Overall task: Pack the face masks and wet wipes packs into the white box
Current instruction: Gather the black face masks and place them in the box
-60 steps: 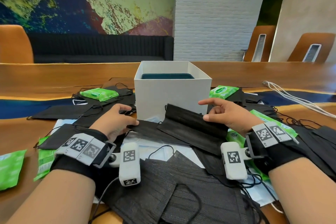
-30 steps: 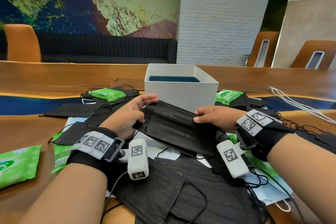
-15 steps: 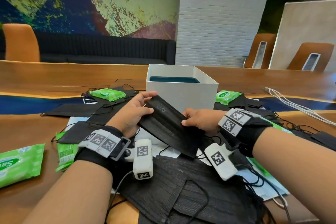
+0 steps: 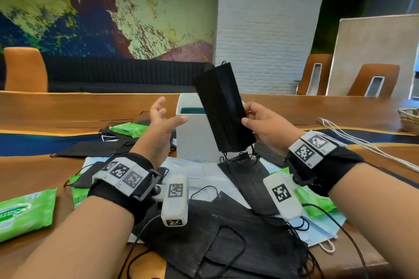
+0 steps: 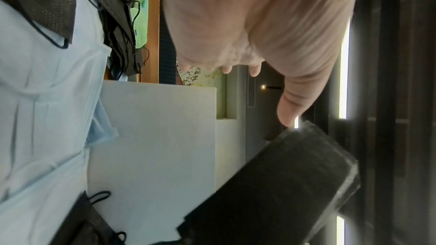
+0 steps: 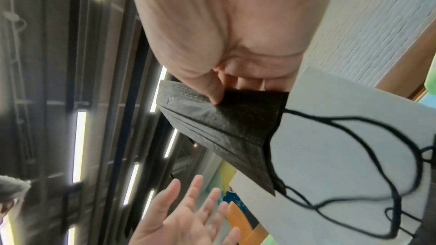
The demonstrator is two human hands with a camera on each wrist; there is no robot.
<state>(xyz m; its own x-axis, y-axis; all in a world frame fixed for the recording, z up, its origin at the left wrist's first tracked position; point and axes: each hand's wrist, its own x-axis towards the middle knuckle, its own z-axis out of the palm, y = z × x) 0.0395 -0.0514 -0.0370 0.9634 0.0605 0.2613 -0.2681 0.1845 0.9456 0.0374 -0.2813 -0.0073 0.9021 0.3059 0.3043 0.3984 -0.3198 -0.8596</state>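
Wooden table [image 4: 27, 165], meeting room: masks and wipes loose around an open box.
Nearest, a heap of black face masks [image 4: 238, 242] overlapping pale blue face masks [image 4: 199, 176]; green wet wipes packs at near left [image 4: 25, 213], beside the right wrist [image 4: 315, 199], and further back on the left [image 4: 129, 129]. Left hand [image 4: 162, 124] raised with fingers spread and relaxed, holding nothing, just left of the box. Right hand [image 4: 265, 127] pinches one folded black mask [image 4: 223, 106] by its long edge, thumb in front, fingers behind; mask stands near upright, tilted, in front of and above the white box [image 4: 192, 142], ear loops dangling below. Box open-topped, a dark teal surface visible inside. Beyond: white cords [image 4: 362, 140], wicker basket [image 4: 410, 120], dark sofa [image 4: 118, 75], painted mural [image 4: 102, 18], white brick pillar [image 4: 267, 41].
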